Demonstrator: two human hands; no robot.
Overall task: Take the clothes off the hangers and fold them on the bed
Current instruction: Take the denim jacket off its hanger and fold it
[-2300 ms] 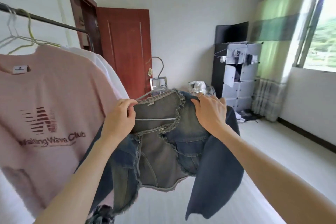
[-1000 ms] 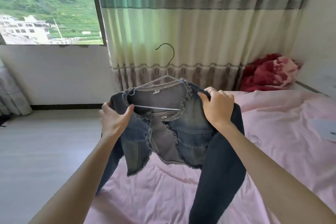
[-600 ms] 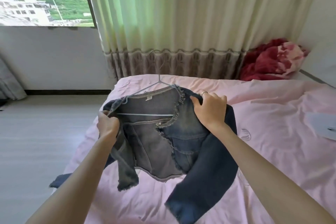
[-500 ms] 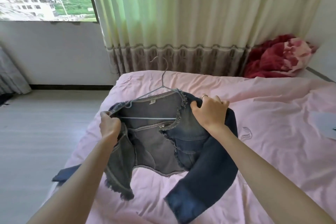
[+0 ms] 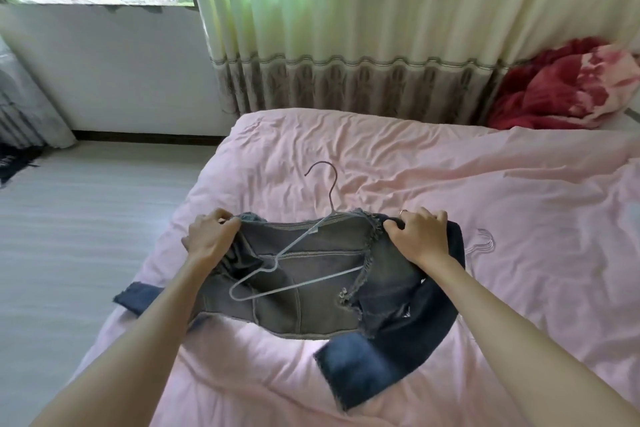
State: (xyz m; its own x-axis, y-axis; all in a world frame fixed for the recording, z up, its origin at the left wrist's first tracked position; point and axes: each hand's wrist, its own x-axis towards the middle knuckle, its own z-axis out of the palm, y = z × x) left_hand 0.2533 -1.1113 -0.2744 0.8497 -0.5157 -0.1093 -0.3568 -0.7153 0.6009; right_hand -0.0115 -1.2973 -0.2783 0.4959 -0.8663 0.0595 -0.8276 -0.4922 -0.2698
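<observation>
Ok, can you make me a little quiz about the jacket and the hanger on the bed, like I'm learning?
1. True or false: the dark blue denim jacket lies on the pink bed sheet.
2. Which answer fits? The thin grey wire hanger is: A) on a rail, B) lying slanted on the open jacket's inner side, C) on the floor.
3. Fill in the gap: the left hand and the right hand each grip one ____ of the jacket.

Key: 1 true; 2 B; 3 shoulder.
</observation>
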